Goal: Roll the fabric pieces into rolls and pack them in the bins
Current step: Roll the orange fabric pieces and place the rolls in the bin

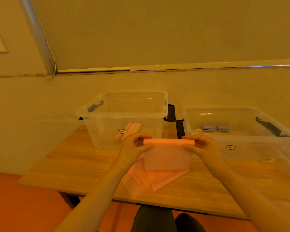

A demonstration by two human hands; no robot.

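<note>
Wooden table [74, 164], two clear bins behind. Mid-roll: left hand [134, 144] and right hand [201, 146] pinching pink fabric [167, 154] ends above the table, tail hanging. Next, probably: finish rolling, drop into left bin [122, 113] beside pink rolls [127, 130].

1. Your left hand [135, 144] and right hand [201, 145] hold the two ends of a partly rolled fabric piece [168, 154] above the table [74, 164].
2. A pile of fabric pieces [151, 180] lies on the table below it.
3. Behind your left hand stands the left bin [122, 113], with rolls [127, 130] inside.
4. To its right stands the right bin [238, 139], holding other rolls [216, 128].
</note>
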